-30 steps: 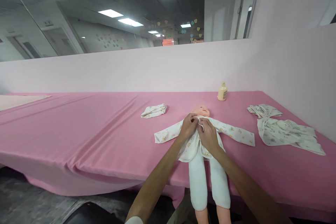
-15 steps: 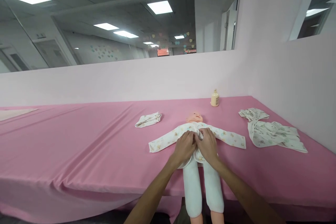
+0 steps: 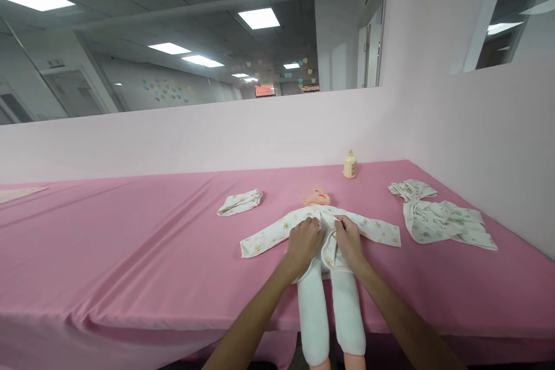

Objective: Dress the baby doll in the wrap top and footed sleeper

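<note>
A baby doll (image 3: 317, 197) lies on its back, its head toward the wall and its white-covered legs (image 3: 313, 315) toward me, reaching past the table edge. It wears a white patterned baby shirt (image 3: 271, 237) with both sleeves spread to the sides. My left hand (image 3: 304, 245) is closed on the shirt's left front, near the chest. Between finger and thumb, my right hand (image 3: 349, 241) pinches the edge of the right front panel, pulled a little aside. The front is parted between my hands; the fingertips of the left are partly hidden.
Pink cloth (image 3: 151, 248) covers the table. A folded white cloth (image 3: 240, 202) lies left of the doll's head. Crumpled patterned baby clothes (image 3: 446, 222) lie at the right. A cream pump bottle (image 3: 350, 165) stands near the wall (image 3: 195, 141), below a long window.
My right hand has moved right, away from my left, drawing the shirt's front edge with it. The two hands were together at the chest before. The view has shifted slightly.
</note>
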A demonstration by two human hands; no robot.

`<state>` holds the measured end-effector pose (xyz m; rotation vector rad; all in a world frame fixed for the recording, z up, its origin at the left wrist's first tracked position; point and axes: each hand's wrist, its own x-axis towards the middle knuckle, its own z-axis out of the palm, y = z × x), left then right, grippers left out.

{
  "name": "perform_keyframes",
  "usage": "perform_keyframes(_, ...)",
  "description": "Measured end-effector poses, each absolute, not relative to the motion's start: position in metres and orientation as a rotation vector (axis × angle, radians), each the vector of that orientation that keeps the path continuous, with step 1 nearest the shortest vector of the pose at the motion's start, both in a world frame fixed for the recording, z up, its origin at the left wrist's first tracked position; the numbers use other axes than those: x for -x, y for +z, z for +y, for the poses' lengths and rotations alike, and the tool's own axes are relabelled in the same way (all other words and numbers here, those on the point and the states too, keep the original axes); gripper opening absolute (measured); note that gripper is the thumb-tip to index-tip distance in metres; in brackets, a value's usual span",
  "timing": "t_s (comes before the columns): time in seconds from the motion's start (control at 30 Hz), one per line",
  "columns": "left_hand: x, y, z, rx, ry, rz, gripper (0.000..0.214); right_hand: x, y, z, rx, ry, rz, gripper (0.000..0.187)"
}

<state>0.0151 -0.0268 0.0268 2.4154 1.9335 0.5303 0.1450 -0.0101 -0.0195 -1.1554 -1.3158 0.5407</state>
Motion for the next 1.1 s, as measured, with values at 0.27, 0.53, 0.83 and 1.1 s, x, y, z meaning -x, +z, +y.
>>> perform_keyframes(0.27,-0.018,0.034,-0.021,-2.696,0.034,1.967,0.034,-0.143,-0.018,-0.015,1.106,0.830,-1.137,0.027)
perform_keyframes(0.53,-0.011,0.032,-0.019,-2.433,0.322,1.916,0.020,-0.142,-0.018,-0.015,1.116,0.796,-1.164,0.027)
perform_keyframes(0.83,-0.007,0.022,-0.010,-2.329,0.634,1.807,0.018,-0.143,-0.016,-0.013,1.133,0.781,-1.140,0.027)
perform_keyframes(1.1,-0.011,0.012,-0.013,-2.273,0.853,1.818,0.025,-0.142,-0.015,-0.014,1.129,0.735,-1.190,0.024)
